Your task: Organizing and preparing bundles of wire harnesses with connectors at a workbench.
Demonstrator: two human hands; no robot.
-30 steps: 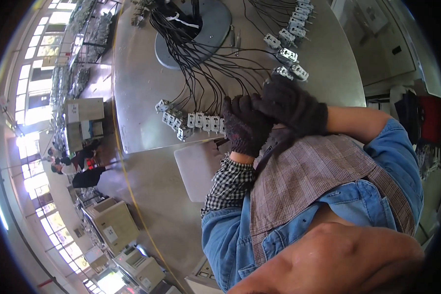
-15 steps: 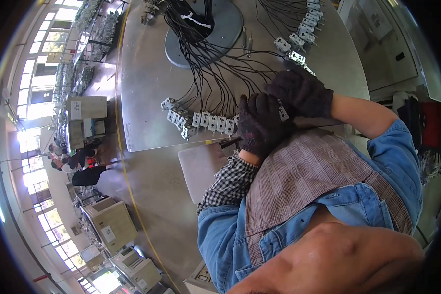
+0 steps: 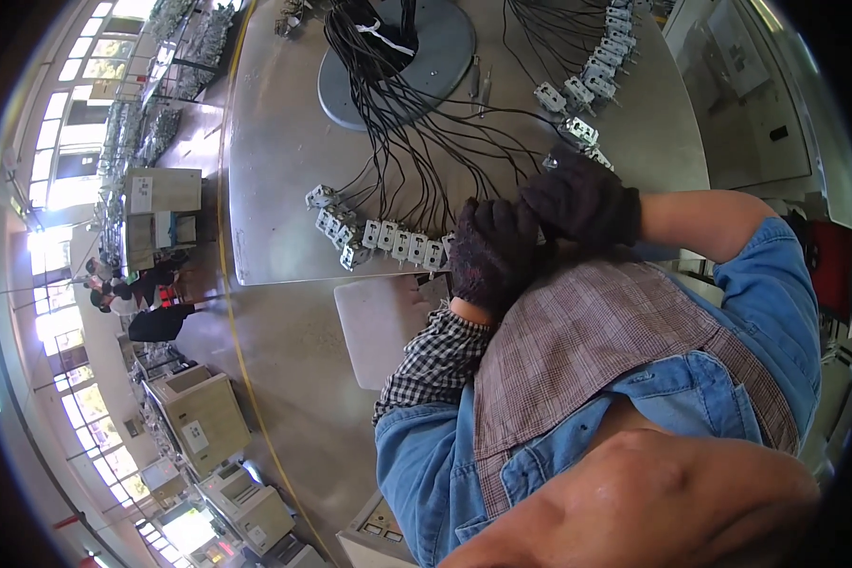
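Big metal table (image 3: 284,180) | round gray plate (image 3: 445,52) on it | black wires (image 3: 377,112) run toward the hands | left hand (image 3: 494,248) and right hand (image 3: 582,199) in dark gloves, close together, fingers curled, can't tell what they hold | silver blocks (image 3: 401,246) in a row just left of the left hand

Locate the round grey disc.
In the head view, the round grey disc lies near the top, on the metal table, beneath the bundled black cables and just left of two slim tools.

brt daylt from l windows (image 3: 70,194), blown out; pic edges dark, warped
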